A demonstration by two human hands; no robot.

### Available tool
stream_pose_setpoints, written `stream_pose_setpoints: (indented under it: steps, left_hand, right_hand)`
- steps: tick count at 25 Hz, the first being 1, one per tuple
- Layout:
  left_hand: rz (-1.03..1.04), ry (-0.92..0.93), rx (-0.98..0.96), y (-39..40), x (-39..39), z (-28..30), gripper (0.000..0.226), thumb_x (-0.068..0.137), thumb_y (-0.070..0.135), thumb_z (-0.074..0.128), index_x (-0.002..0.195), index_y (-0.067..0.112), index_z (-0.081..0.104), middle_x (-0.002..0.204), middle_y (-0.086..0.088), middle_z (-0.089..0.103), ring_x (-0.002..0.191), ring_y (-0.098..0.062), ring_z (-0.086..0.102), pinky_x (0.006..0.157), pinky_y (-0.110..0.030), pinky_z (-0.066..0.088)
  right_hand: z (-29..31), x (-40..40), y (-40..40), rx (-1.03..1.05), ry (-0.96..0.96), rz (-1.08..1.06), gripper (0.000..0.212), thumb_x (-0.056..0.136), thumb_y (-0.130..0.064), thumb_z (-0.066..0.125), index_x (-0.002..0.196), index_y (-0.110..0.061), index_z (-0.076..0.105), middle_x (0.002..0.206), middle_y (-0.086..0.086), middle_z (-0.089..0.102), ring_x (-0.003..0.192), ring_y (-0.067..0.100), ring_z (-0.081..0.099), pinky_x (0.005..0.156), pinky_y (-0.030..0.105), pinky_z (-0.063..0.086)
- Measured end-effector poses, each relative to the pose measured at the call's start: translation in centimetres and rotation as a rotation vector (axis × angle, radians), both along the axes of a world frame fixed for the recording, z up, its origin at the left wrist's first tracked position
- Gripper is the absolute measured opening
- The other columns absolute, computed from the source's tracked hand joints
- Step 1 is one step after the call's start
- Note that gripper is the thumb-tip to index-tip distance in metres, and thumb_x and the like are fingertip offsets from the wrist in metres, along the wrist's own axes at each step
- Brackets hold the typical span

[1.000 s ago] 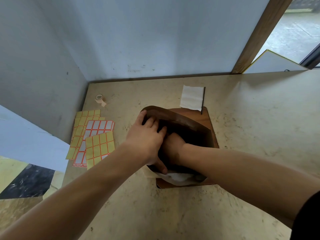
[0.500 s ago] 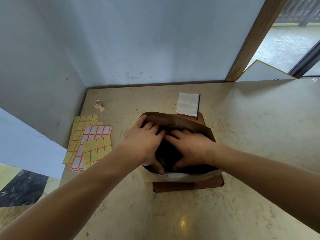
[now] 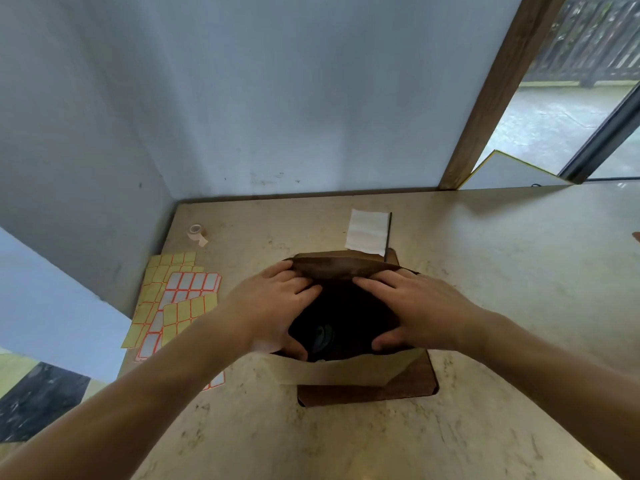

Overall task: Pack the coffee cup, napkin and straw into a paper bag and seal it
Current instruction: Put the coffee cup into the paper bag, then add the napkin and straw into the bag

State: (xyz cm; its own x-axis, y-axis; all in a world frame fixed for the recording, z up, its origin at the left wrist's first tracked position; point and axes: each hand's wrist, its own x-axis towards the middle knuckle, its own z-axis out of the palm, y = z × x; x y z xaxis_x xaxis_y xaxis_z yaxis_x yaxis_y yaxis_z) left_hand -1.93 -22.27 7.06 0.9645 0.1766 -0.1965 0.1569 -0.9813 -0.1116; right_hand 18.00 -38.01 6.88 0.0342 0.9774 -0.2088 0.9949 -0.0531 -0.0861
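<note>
At frame centre the paper bag (image 3: 332, 370) stood open on a dark wooden board (image 3: 408, 386). The left hand (image 3: 273, 306) and right hand (image 3: 415, 306) each gripped a side of its mouth, fingers (image 3: 294, 278) spread over the far rim and thumbs hooked on the near one. Something round and dark, probably the coffee cup (image 3: 323, 336), sat inside. The napkin (image 3: 367, 231) and black straw (image 3: 389, 233) lay on the surface (image 3: 519, 271) just above the bag, unpacked. Sealing also remained; a tape roll (image 3: 196, 233) and label sheets (image 3: 176, 299) lay at left.
</note>
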Motion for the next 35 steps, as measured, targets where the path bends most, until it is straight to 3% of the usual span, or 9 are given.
stream_pose_setpoints:
  steps: [8,11,15,18,20,22,27,31,35]
  left_hand:
    - [0.084,-0.001,-0.025,-0.2,0.5,0.2,0.105,0.070,0.078,0.055,0.152,0.027,0.011,0.159,0.003,0.023,0.146,-0.018,0.012,0.107,-0.032,-0.016]
    - [0.084,-0.008,-0.043,0.0,0.4,0.1,0.107,0.069,0.079,0.055,0.151,0.028,0.010,0.159,0.004,0.022,0.146,-0.017,0.011,0.110,-0.033,-0.014]
    - [0.075,-0.023,-0.074,0.5,0.7,-0.3,0.107,0.069,0.079,0.055,0.151,0.029,0.006,0.160,0.004,0.020,0.147,-0.018,0.009,0.109,-0.033,-0.015]
    - [0.076,-0.026,-0.084,0.6,0.6,-0.8,0.110,0.068,0.082,0.052,0.151,0.031,0.003,0.161,0.004,0.017,0.147,-0.019,0.006,0.109,-0.034,-0.017]
    - [0.071,-0.029,-0.078,0.6,0.5,-1.0,0.111,0.067,0.084,0.050,0.151,0.032,0.000,0.161,0.004,0.015,0.147,-0.018,0.004,0.109,-0.035,-0.018]
    - [0.064,-0.030,-0.081,0.7,0.4,-1.1,0.112,0.066,0.086,0.047,0.150,0.033,-0.004,0.161,0.004,0.013,0.147,-0.018,0.003,0.107,-0.034,-0.021]
    - [0.048,-0.007,-0.108,1.3,0.4,-1.0,0.116,0.064,0.089,0.043,0.152,0.029,-0.003,0.161,0.000,0.016,0.148,-0.021,0.007,0.109,-0.036,-0.017]
    - [0.027,0.046,-0.114,1.7,0.6,-0.8,0.118,0.061,0.090,0.045,0.152,0.025,0.009,0.158,-0.004,0.028,0.145,-0.024,0.020,0.115,-0.046,0.006]
    - [-0.015,0.053,-0.113,2.0,1.2,-0.6,0.117,0.052,0.089,0.056,0.143,0.017,0.042,0.140,-0.009,0.054,0.129,-0.028,0.050,0.100,-0.050,0.045]
  right_hand:
    - [0.4,0.3,0.6,0.045,0.066,0.032,0.093,0.072,-0.072,0.057,0.148,-0.040,0.014,0.146,-0.012,0.038,0.127,0.014,0.040,0.094,0.031,0.043]
    - [1.1,0.6,1.2,0.071,0.124,0.051,0.083,0.074,-0.070,0.057,0.145,-0.042,0.025,0.139,-0.015,0.046,0.121,0.009,0.047,0.089,0.027,0.045]
    - [2.8,1.8,3.3,0.139,0.432,-0.004,0.059,0.076,-0.062,0.059,0.129,-0.038,0.052,0.109,-0.017,0.065,0.092,-0.001,0.061,0.077,0.019,0.053]
    - [2.8,4.8,5.7,0.328,0.637,-0.176,0.042,0.075,-0.057,0.063,0.112,-0.035,0.066,0.089,-0.020,0.069,0.077,-0.005,0.066,0.067,0.012,0.052]
    - [1.0,7.6,8.0,0.442,0.552,-0.308,0.030,0.081,-0.047,0.065,0.106,-0.032,0.069,0.084,-0.021,0.069,0.071,-0.004,0.064,0.070,0.014,0.050]
    - [-1.9,10.6,10.4,0.432,0.403,-0.430,0.026,0.085,-0.038,0.066,0.108,-0.026,0.069,0.089,-0.014,0.070,0.076,0.001,0.062,0.078,0.026,0.052]
    - [-11.5,15.4,14.6,0.077,0.166,-0.547,0.041,0.085,-0.039,0.062,0.124,-0.024,0.060,0.117,-0.002,0.067,0.102,0.018,0.062,0.087,0.038,0.053]
    - [-16.9,16.9,16.6,0.014,0.056,-0.563,0.047,0.086,-0.040,0.061,0.130,-0.024,0.056,0.128,0.005,0.060,0.112,0.026,0.058,0.085,0.039,0.049]
    - [-19.8,18.9,18.7,-0.008,0.013,-0.608,0.043,0.091,-0.034,0.054,0.132,-0.021,0.053,0.131,0.011,0.054,0.116,0.032,0.052,0.086,0.044,0.047]
